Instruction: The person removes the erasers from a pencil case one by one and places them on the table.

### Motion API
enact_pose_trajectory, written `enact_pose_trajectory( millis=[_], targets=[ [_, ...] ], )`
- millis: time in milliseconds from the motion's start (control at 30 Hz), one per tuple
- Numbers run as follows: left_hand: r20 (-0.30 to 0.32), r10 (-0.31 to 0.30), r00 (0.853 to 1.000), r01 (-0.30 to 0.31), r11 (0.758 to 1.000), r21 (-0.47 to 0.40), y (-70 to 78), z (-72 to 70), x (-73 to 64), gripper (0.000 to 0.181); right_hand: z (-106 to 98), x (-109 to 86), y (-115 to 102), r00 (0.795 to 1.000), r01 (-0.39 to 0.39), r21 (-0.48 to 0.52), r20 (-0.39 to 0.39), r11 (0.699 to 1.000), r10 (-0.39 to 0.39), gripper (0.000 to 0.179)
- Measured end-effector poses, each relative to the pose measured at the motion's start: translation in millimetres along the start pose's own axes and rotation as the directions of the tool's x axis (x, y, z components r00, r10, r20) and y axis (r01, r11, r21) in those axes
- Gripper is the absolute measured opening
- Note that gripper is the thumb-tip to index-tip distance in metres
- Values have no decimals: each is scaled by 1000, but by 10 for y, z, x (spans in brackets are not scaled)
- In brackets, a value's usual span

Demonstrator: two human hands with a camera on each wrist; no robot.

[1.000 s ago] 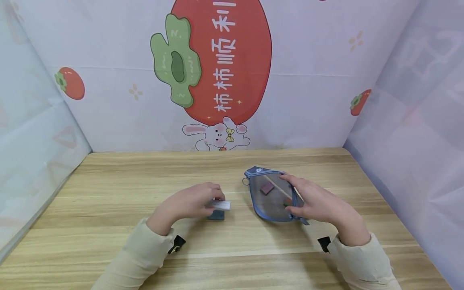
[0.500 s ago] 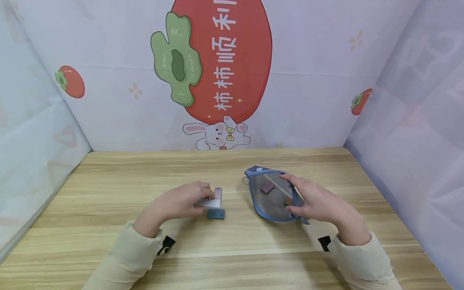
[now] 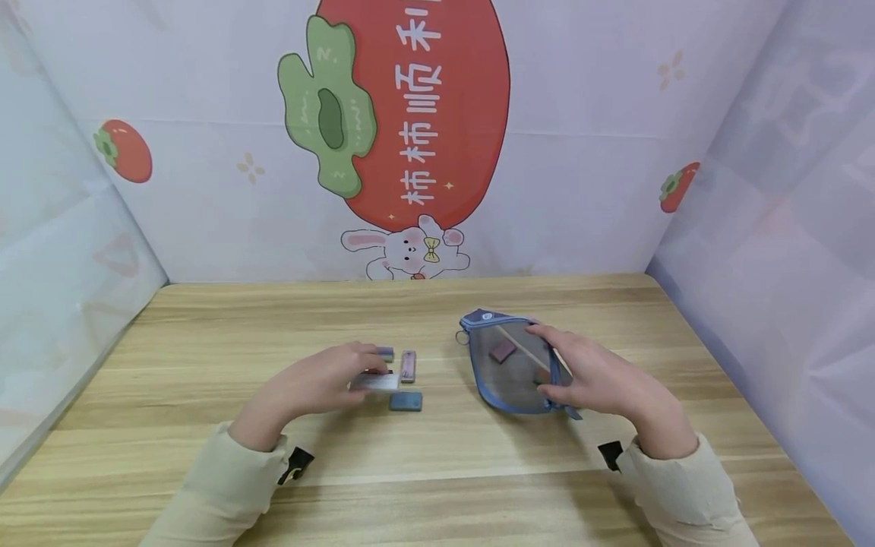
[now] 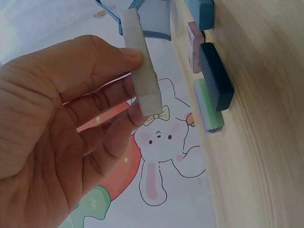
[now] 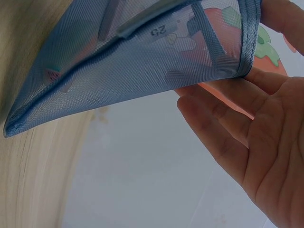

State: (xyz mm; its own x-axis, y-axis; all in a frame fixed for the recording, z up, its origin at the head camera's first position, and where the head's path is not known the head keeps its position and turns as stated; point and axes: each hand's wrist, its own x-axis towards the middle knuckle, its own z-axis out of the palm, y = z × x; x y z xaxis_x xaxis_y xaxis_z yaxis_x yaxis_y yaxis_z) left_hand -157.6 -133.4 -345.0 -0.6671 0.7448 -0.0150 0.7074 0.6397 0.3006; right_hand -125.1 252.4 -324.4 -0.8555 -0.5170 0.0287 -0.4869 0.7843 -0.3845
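My left hand (image 3: 317,387) pinches a white eraser (image 3: 377,381) between thumb and fingers, just above the table; in the left wrist view the eraser (image 4: 144,66) looks like a plain pale bar. Beside it lie a blue block (image 3: 406,401), a pink block (image 3: 408,366) and a striped green-and-purple block (image 4: 208,105). A dark block (image 4: 217,76) is mostly hidden by the hand in the head view. My right hand (image 3: 595,376) grips the right edge of a blue mesh zip pouch (image 3: 509,387), tilted up. Through the mesh show a maroon block (image 3: 502,350) and a pale stick.
A wood-grain table (image 3: 437,486) carries everything. Behind it stands a printed backdrop (image 3: 574,205), with pale side walls (image 3: 61,251) at left and right. A metal ring (image 3: 462,337) hangs at the pouch's upper left corner.
My left hand has moved left with the white eraser, uncovering the pink block and part of the striped one. The right hand and pouch have stayed nearly still.
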Motion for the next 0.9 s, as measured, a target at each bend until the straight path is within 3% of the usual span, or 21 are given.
enact_pose_trajectory(
  millis=[300,900],
  targets=[
    [31,-59,998,59,998,-22,-5,-26,-44,28,-55,12,11,1000,16,6,2,1000,-16,77],
    [50,-61,997,65,994,-83,-104,90,-117,28,2,2,12,1000,-5,-4,3,1000,5,80]
  ],
)
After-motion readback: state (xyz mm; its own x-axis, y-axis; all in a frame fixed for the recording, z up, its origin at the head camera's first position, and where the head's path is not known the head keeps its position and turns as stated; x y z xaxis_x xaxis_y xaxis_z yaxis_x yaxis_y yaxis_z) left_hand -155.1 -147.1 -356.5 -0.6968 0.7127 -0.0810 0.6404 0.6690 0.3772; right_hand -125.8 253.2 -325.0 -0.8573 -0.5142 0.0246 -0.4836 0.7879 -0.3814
